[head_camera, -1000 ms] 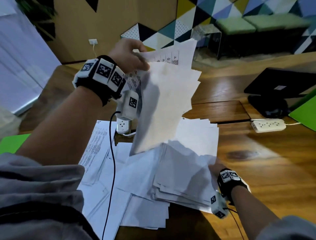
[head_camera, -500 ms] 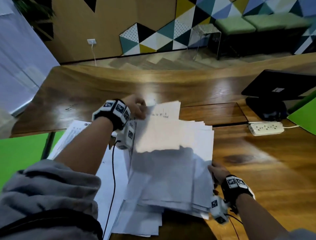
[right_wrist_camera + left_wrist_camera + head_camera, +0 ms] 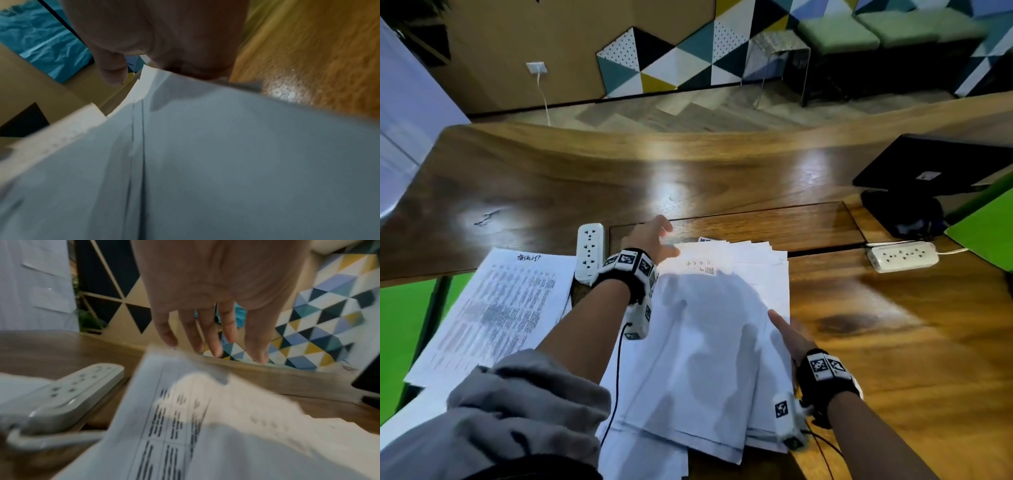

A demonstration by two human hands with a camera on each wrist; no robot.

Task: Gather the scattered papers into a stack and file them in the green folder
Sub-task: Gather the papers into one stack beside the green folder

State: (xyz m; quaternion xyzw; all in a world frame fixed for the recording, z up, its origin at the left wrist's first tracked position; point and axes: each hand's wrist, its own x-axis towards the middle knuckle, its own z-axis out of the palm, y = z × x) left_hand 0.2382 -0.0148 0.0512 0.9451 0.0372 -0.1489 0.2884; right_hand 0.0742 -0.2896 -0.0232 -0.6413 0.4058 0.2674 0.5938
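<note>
A rough stack of white papers (image 3: 709,346) lies on the wooden table (image 3: 893,342) in front of me. My right hand (image 3: 787,337) grips the stack's right edge, thumb on top, with the fingers hidden beneath the sheets; the right wrist view shows the stack (image 3: 205,154) running under the palm. My left hand (image 3: 659,236) hovers open just above the stack's far left corner, fingers (image 3: 207,340) straight and holding nothing. The top sheet (image 3: 185,426) carries a printed table. One printed sheet (image 3: 493,308) lies apart on the left. A green folder (image 3: 986,236) shows at the right edge.
A white power strip (image 3: 589,251) lies just left of my left wrist and another power strip (image 3: 902,256) at the right. A black device (image 3: 928,164) stands at the far right. More loose sheets (image 3: 643,455) stick out under the stack. A green surface (image 3: 400,325) lies left of the table.
My left hand brought the raised sheets down onto the stack and let go of them; it is now open above the far corner. The right hand stayed on the stack's right edge.
</note>
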